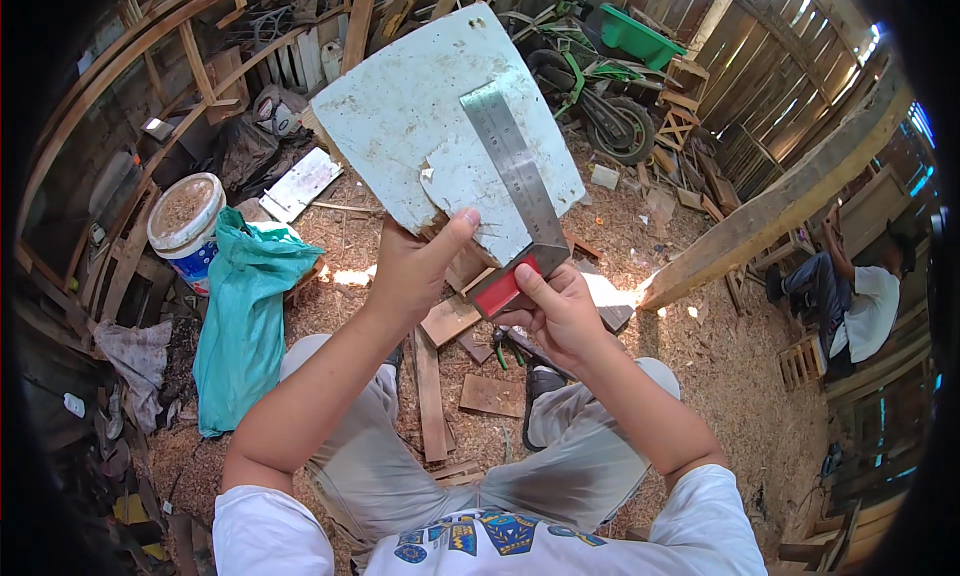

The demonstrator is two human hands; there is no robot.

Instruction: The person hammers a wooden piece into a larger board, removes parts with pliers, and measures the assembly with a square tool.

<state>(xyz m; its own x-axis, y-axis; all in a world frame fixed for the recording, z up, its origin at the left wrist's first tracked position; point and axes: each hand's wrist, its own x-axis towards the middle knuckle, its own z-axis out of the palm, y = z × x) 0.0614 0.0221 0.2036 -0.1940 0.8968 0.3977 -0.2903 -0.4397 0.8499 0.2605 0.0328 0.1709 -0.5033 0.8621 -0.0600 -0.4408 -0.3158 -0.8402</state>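
Note:
A worn, pale blue-white board [400, 126] with chipped paint and a broken lower edge is held up in front of me. My left hand [425, 251] grips that broken edge, its thumb lying on the painted face. In my right hand [560, 311] is a try square [515, 171] with a metal blade and a red-faced handle. The blade lies across the right part of the board, slanting up and to the left. My right thumb presses on the handle, which sits by the board's lower corner; the other right fingers are partly hidden behind it.
Wood offcuts [430, 396] and green-handled pliers [502, 354] lie on the sawdust floor between my feet. On the left stand a teal sack [245, 326] and a white bucket [187, 216]. A slanting wooden post [780, 191] rises at right, with a seated person [865, 311] beyond. A motorbike [600, 106] stands behind.

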